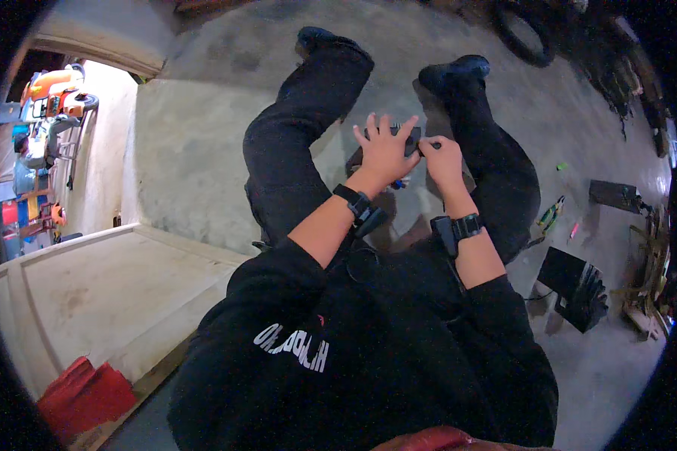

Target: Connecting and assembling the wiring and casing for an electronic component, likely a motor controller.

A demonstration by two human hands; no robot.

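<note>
Between my legs, a small dark box-like device (406,129) with slots along its far edge sits low near the floor. My left hand (386,154) lies over it with fingers spread wide, covering much of it. At its right side, my right hand (444,159) is closed in a pinch. The fingertips meet around a small dark piece that I cannot make out. Something small and blue (400,183) shows just under my left hand.
On the floor to my right lie green-handled pliers (551,214), a pink stick-like item (574,230), a black box (562,270) and a dark block (613,193). A tire (523,34) rests at the far right. A pale wooden panel (120,278) stands left, near a doorway.
</note>
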